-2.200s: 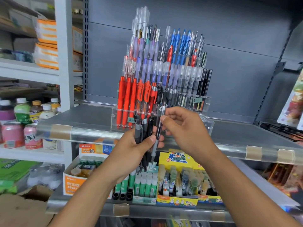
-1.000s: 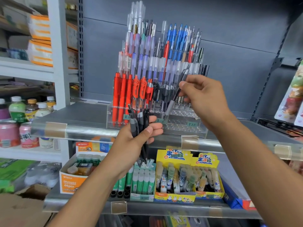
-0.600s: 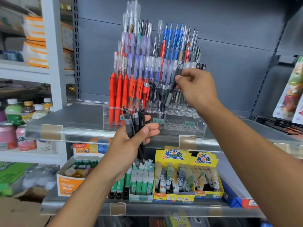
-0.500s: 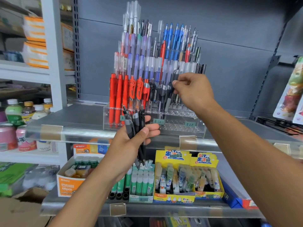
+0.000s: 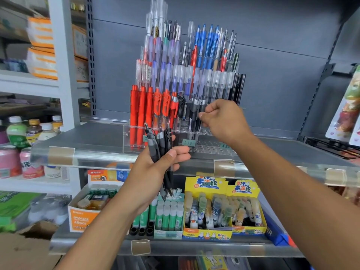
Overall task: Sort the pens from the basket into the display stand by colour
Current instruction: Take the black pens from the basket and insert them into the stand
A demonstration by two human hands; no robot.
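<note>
My left hand [image 5: 155, 168] keeps a clamped grip on spare black pens [image 5: 160, 151] below the stand [image 5: 134, 141]; my right hand [image 5: 222, 117] pinches one pen [image 5: 195, 121] into its dark row.

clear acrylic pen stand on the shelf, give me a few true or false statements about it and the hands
1. The left hand grips a bundle of dark grey and black pens. True.
2. The right hand rests flat on the grey metal shelf. False: it is raised at the clear acrylic pen stand, fingers pinched at a dark pen in the black group.
3. The orange-red pens stand at the stand's left end. True.
4. The blue pens fill the front row. False: they stand high at the back.
</note>
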